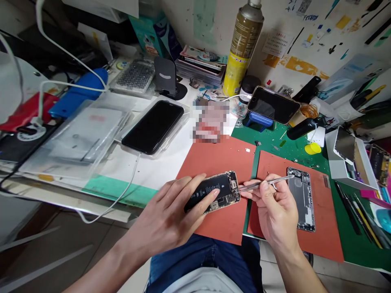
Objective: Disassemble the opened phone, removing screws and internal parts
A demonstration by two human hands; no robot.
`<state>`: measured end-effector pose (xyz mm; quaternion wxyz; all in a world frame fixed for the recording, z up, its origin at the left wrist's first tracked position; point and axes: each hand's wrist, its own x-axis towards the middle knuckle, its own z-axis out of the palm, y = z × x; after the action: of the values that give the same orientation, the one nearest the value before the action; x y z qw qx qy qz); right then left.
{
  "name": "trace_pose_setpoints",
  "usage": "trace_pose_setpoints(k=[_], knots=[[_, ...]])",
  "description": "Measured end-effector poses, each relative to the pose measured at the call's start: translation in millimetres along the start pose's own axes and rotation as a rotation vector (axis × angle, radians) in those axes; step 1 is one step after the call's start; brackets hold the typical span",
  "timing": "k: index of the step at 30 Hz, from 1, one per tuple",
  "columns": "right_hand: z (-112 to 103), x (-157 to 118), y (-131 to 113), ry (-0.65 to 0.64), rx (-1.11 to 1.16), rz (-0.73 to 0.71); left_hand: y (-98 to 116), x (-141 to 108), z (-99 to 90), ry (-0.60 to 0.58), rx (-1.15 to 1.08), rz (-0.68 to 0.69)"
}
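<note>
Our left hand [172,217] grasps the opened phone [222,183], presumably light, stiff, fragile, best held by its edges; at its four o'clock, our right hand [275,209] pinches tweezers [251,186].

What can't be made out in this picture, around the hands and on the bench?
All in the head view:
- One end of the opened phone: covered by the left hand.
- Fine print on its battery: too small.
- What exactly the tweezers in the right hand touch: too small.
- The item behind the pixelated patch: blurred out.
- The spray can's top: cut by the upper edge.
</note>
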<state>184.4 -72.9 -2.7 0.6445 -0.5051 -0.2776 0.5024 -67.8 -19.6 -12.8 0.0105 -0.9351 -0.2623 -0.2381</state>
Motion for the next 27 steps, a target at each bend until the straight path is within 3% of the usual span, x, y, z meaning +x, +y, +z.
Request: trace_pose_setpoints(k=[10,27], knots=[[2.2,-5.4,-1.9,0.044,-0.006,0.01,4.6,3.8,-6.8,-0.061,0.08,0.018],[-0.8,0.5,-2.3,0.028,-0.025,0.07,8.5,2.8,-8.5,-0.052,0.155,0.034]])
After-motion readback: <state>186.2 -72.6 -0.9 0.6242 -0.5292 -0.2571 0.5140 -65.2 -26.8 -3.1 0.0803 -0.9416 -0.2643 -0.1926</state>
